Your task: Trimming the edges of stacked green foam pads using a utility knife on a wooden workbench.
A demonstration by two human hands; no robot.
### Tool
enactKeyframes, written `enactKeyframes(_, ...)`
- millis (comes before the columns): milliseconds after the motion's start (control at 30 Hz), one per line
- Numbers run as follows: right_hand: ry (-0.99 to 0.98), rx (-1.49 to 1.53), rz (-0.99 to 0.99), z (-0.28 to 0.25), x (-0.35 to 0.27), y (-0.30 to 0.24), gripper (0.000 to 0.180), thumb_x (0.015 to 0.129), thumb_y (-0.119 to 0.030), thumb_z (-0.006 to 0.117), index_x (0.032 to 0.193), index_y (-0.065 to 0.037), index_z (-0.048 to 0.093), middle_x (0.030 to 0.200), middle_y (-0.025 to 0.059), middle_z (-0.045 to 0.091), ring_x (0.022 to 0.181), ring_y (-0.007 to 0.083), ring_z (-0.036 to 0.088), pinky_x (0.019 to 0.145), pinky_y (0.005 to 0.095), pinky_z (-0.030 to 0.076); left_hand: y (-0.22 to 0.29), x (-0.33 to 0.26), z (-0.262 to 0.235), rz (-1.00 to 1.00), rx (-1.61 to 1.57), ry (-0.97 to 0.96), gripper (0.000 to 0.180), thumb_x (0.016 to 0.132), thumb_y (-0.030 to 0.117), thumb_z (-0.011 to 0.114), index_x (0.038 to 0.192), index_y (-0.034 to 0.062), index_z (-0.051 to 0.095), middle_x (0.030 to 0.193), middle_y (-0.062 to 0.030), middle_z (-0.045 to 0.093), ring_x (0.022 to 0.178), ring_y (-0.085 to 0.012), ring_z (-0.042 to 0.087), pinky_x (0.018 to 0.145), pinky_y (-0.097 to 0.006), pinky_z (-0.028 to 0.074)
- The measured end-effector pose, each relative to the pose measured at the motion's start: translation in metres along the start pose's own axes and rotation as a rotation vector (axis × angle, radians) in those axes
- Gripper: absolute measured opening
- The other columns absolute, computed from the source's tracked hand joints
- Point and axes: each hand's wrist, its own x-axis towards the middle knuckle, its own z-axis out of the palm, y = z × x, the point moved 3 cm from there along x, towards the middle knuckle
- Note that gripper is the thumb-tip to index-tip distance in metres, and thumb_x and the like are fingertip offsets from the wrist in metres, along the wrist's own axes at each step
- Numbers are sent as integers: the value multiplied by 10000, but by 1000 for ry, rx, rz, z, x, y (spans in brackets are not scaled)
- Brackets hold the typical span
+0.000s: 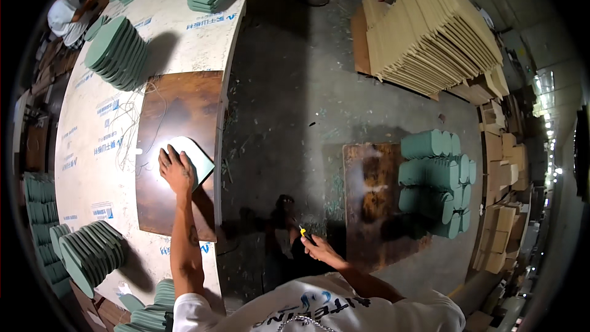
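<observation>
My left hand point(176, 171) lies with its fingers stretched out on a pale green, round-ended flat piece point(201, 161), pressing it against a brown wooden board point(178, 104). Glare whitens much of the piece's top, and one of its corners points right toward the board's edge. Away from the table, over the floor, my right hand point(321, 251) is closed around a yellow-and-black utility knife point(305, 233). Its thin tip points up and to the left.
Stacks of green pieces stand on the white table point(92, 147), including a tall stack point(117, 55). Loose threads point(126, 126) lie by the board. To the right are bundled green pieces point(430, 175) and a pile of tan boards point(436, 31). Another person point(64, 18) is far left.
</observation>
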Motion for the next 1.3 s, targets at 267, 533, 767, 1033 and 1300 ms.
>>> enactKeyframes(267,-29,-14,-51,-18,67,16,491,1044,-541,487,922,-70,555,695,22,581,555,111,524,510,278,424,9,4,-5,-27,32,-61,549,1060,403,448,1495,71,476,1539,-224,426,1418,-417,372,1158,-528,291)
enactKeyframes(533,12,19,-7,6,56,39,502,1045,-519,503,988,-25,565,713,27,602,535,101,534,473,267,423,9,7,-5,-21,-24,-28,544,1055,400,459,1483,66,488,1532,-235,430,1411,-418,383,1142,-529,300)
enactKeyframes(767,28,42,21,33,18,57,527,1027,-552,517,1090,-33,577,777,42,621,524,113,516,471,275,415,15,8,0,-29,-37,-29,546,1044,372,473,1465,26,496,1516,-251,448,1417,-420,377,1148,-533,297)
enactKeyframes(1033,115,-4,71,34,-8,111,625,962,-645,562,1019,-26,627,692,48,599,518,138,529,455,295,409,3,2,2,-7,-24,1,535,1055,378,462,1463,33,497,1522,-252,434,1395,-445,384,1134,-546,307)
enactKeyframes(1300,212,218,96,32,-12,172,512,934,-488,708,962,17,627,768,60,666,573,141,587,534,297,476,-6,4,6,41,10,38,531,1054,384,467,1459,43,497,1510,-258,445,1379,-436,409,1105,-556,341)
